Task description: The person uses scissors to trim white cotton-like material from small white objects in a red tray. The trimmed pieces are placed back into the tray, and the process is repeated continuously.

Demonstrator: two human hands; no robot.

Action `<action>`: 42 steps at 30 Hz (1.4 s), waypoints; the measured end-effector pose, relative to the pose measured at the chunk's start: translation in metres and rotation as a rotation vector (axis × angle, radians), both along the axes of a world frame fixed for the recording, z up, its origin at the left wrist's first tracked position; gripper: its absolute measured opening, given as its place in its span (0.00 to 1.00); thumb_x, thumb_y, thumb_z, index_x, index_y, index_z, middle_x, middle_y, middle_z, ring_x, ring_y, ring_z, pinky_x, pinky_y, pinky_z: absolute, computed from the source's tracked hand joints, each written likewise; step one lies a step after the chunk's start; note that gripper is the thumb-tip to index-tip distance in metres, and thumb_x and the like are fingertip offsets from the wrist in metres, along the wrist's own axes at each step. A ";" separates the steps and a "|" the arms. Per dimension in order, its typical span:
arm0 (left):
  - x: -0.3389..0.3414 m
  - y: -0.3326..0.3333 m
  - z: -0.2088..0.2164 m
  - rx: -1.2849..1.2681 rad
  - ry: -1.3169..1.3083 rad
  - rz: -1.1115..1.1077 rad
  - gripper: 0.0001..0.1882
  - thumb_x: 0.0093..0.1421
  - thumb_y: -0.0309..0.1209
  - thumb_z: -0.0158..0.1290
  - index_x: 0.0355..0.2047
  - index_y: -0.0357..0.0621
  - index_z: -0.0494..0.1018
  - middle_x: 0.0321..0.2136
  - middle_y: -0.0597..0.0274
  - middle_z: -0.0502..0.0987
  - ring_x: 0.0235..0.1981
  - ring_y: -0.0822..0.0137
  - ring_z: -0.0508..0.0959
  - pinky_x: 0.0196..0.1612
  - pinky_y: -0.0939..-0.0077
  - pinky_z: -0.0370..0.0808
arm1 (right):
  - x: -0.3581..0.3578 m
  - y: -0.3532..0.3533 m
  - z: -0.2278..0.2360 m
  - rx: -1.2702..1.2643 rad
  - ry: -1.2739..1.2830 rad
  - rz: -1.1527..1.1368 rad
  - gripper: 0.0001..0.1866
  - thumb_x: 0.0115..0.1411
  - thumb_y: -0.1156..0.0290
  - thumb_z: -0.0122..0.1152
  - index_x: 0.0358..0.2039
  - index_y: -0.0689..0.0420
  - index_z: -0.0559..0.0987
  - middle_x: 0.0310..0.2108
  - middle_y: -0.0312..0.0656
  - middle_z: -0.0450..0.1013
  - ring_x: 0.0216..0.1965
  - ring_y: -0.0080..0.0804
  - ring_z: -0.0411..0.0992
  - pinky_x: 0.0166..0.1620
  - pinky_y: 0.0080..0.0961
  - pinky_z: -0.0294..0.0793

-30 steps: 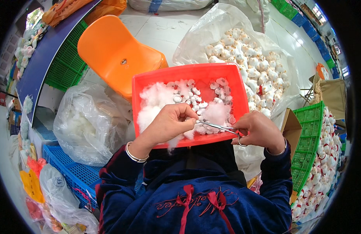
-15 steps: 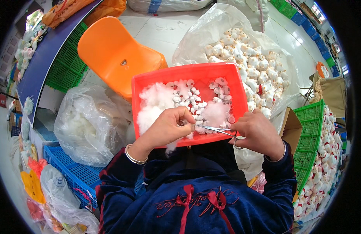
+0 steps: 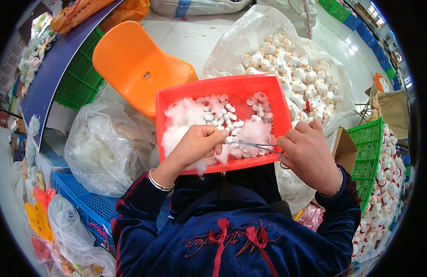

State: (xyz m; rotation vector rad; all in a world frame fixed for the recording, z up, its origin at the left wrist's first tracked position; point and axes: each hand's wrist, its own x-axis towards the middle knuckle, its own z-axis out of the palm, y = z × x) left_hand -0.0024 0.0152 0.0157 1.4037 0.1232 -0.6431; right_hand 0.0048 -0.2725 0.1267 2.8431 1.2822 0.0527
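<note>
My right hand (image 3: 310, 154) grips the ring handles of scissor-handled metal forceps (image 3: 257, 145), whose narrow jaws point left over the red tray (image 3: 286, 115). Fingers and thumb of my left hand (image 3: 199, 145) are pinched together at the forceps' tip, on a small white piece (image 3: 229, 139) mostly hidden by the fingertips. Inside the tray, fluffy white stuffing (image 3: 183, 121) fills the left side. Many small white round fabric pieces (image 3: 259, 104) lie in the middle and at the right, and another tuft of stuffing (image 3: 256, 132) rests near the forceps.
Beyond the tray stands an orange chair (image 3: 130, 60). A clear bag of small white stuffed pieces (image 3: 310, 85) is at the right, near a green crate (image 3: 365, 161). At the left are a clear plastic bag of stuffing (image 3: 102, 147) and a blue crate (image 3: 91, 203).
My right hand has shifted slightly right and turned, its fingers now higher around the handles. The forceps' tip shows just clear of my left fingers, which have moved little.
</note>
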 end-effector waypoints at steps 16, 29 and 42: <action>-0.013 -0.017 -0.003 -0.182 -0.225 0.384 0.08 0.67 0.27 0.58 0.42 0.35 0.80 0.36 0.50 0.87 0.24 0.81 0.79 0.21 0.92 0.63 | -0.005 0.006 -0.034 0.251 0.402 -0.194 0.17 0.50 0.59 0.76 0.37 0.54 0.84 0.27 0.38 0.76 0.36 0.38 0.75 0.44 0.39 0.66; -0.021 -0.021 -0.006 -0.176 -0.249 0.402 0.09 0.69 0.28 0.57 0.42 0.34 0.81 0.36 0.50 0.87 0.21 0.83 0.74 0.21 0.90 0.63 | 0.000 0.011 -0.059 0.522 0.765 -0.206 0.20 0.50 0.62 0.80 0.35 0.63 0.83 0.23 0.44 0.74 0.25 0.37 0.73 0.31 0.33 0.71; -0.025 0.000 0.005 -0.113 -0.311 0.213 0.09 0.69 0.26 0.57 0.41 0.31 0.82 0.33 0.56 0.85 0.35 0.72 0.83 0.44 0.77 0.79 | 0.004 0.008 -0.061 0.470 0.837 -0.110 0.24 0.48 0.58 0.83 0.37 0.62 0.83 0.23 0.42 0.72 0.24 0.35 0.70 0.31 0.30 0.71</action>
